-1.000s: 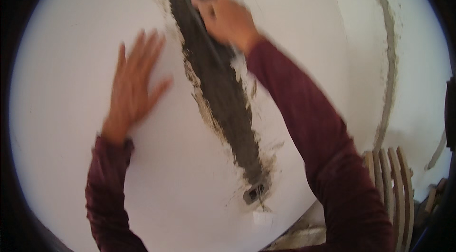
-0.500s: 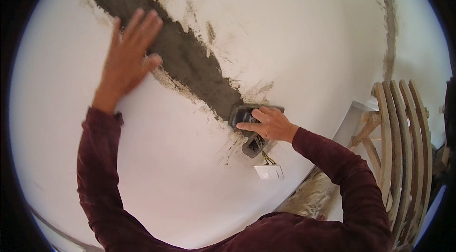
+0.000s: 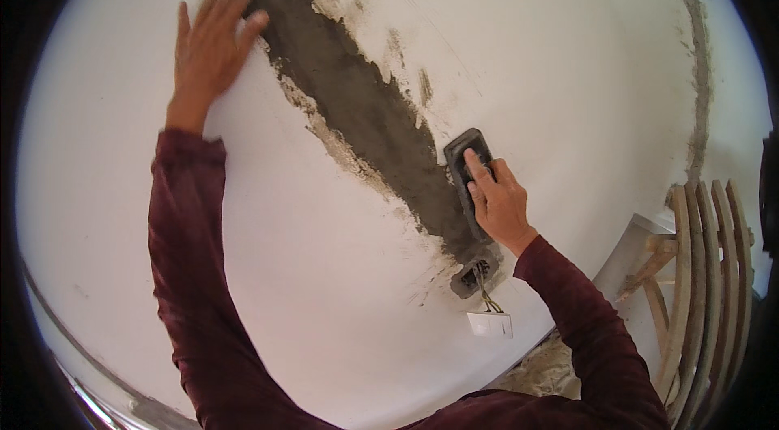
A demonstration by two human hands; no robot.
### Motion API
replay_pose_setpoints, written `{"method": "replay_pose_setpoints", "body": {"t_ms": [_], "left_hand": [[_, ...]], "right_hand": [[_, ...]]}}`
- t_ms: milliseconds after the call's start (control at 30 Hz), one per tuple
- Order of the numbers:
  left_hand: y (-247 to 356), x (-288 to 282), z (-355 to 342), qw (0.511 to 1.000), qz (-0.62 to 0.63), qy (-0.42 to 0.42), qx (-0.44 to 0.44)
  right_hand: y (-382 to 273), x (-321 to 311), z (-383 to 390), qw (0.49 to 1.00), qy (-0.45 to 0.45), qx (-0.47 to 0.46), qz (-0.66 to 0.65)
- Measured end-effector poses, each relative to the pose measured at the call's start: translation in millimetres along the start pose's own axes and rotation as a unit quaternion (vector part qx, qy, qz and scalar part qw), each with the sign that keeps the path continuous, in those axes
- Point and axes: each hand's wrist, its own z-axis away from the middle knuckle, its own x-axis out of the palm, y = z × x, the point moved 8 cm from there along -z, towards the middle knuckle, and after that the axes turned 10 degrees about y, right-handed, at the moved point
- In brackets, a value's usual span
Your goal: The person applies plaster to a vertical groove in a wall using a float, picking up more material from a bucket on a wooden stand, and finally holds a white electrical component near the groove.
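Observation:
A wide strip of grey mortar [image 3: 349, 97] runs slantwise across the white wall [image 3: 324, 276]. My right hand [image 3: 499, 201] grips a black plastering float [image 3: 468, 138], whose flat face lies against the wall at the strip's right edge, near its lower end. The float's handle is mostly hidden under my fingers. My left hand [image 3: 213, 45] is flat with fingers spread, at the strip's left edge higher up. Just below the float, a switch box opening [image 3: 475, 276] sits in the wall, ringed with mortar. From it a white switch [image 3: 490, 324] hangs on wires.
A slatted wooden piece [image 3: 706, 284] stands at the right, near the wall. Behind it is a grey panel [image 3: 629, 255]. A crumpled sheet [image 3: 545, 369] lies low beside my right arm. Another narrow mortar line [image 3: 698, 81] runs down the wall at upper right.
The float has turned from lying crosswise over the strip's lower end to nearly upright along its right edge, uncovering the box opening. My left hand remains open by the strip. The view has shifted.

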Motion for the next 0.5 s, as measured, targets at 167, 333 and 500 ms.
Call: {"method": "replay_pose_setpoints", "body": {"t_ms": [167, 333, 500], "left_hand": [[28.9, 5.7, 7.6, 0.996, 0.06, -0.001, 0.065], [92.6, -41.0, 65.8, 0.972, 0.14, -0.125, 0.142], [-43.9, -32.6, 56.6, 0.998, -0.042, -0.031, 0.02]], "right_hand": [[2.8, 7.7, -8.0, 0.999, -0.035, 0.009, 0.019], [-63.8, 24.0, -23.3, 0.979, -0.082, -0.186, 0.003], [-148.4, 57.6, -153.0, 0.958, -0.044, -0.282, -0.021]]}}
